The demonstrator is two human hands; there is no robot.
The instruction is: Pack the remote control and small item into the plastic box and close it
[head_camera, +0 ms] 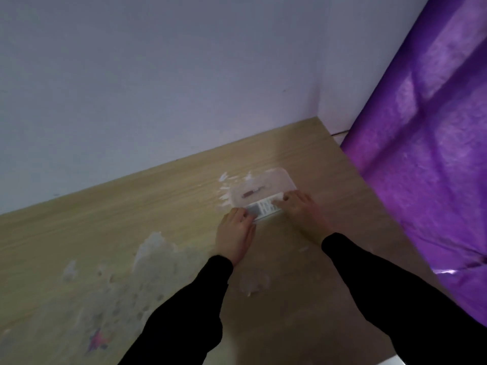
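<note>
Two black sleeves (195,306) come in from the near edge, reaching toward the plastic box (263,188), our landmark here. Nearer than the box, the wooden table (131,214) shows pale grain with rough, whitish patches where the surface looks scuffed or peeled, and a small reddish smear at the near left corner.

At the box's near edge, the left hand (235,231) has its fingers curled over the left end of the remote control (263,208), gripping it. The right hand (301,206) lies with fingers spread flat across the remote's right end, pressing rather than clenching. The remote is a long white slab with a grey panel and rows of tiny buttons, lying along the box's near rim; whether it sits fully inside I cannot tell.

The box itself is clear, rounded at the corners, shallow, with no lid on it. Inside, toward its middle, lies the small item (250,193), a slim dark-reddish stick.

Right of the box hangs a crinkled purple sheet (421,154). Beyond it, a plain pale wall (158,75).
</note>
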